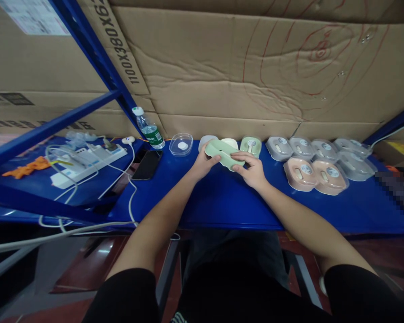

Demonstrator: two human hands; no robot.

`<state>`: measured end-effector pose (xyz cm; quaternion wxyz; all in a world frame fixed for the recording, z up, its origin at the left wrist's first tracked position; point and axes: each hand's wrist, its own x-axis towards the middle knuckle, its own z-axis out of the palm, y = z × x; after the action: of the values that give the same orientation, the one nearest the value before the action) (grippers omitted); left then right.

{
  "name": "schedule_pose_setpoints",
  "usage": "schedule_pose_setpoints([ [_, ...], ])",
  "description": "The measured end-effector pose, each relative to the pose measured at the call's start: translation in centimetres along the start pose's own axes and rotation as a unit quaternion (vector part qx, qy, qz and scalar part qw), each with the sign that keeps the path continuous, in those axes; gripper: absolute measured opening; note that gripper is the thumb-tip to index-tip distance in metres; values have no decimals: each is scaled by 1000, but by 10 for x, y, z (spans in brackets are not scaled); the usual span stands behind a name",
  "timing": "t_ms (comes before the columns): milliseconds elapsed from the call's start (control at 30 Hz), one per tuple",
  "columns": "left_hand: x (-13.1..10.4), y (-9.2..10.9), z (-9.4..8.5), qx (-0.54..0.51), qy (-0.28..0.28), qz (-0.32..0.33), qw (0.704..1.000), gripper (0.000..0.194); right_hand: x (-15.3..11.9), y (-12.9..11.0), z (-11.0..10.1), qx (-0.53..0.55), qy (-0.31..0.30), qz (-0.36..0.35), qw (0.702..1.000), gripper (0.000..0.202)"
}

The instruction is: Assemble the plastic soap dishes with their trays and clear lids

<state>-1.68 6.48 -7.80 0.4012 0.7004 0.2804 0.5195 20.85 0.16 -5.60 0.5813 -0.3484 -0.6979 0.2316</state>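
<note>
Gripping green piece (225, 155) between half-curled left hand (204, 164) and right hand (253, 169). Pink containers (300, 174) already covered; clear cover (181, 145) lies apart.

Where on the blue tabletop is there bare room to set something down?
Bare tabletop shows between the forearms, on the near side of the held green piece, and between the black phone and left forearm. Crowded: the right, with grey containers and pink containers; the far left, with a power strip and orange object.

Arms (139, 246) reach forward, bare forearms (299, 217) converging. Left hand (202, 164) and right hand (253, 170) close together, both gripping; thumbs (215, 159) point inward.
</note>
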Motion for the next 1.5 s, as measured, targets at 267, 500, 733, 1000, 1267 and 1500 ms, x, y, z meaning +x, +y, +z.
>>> schedule_pose_setpoints([
  [267, -4, 20, 9, -41, -29, -29, 998, 103, -3, -1, 0, -26, 10, -4, 1000, 47],
  [500, -8, 21, 4, -87, -108, -89, 986, 98, -1, 0, -5, -72, 89, -35, 993, 53],
  [733, -16, 12, 6, 6, -238, -104, 966, 103, 6, 12, -6, -60, 124, 2, 990, 56],
  [1000, -14, 29, 2, 192, -166, -7, 967, 71, -2, 14, -3, -117, -9, -61, 991, 50],
  [1267, -19, 30, 22, 192, -80, 88, 974, 94, -8, 5, 5, -96, -140, -92, 981, 78],
  [1500, -7, 22, 4, 220, 93, 18, 971, 45, -7, 10, 2, -166, -218, -60, 960, 83],
])
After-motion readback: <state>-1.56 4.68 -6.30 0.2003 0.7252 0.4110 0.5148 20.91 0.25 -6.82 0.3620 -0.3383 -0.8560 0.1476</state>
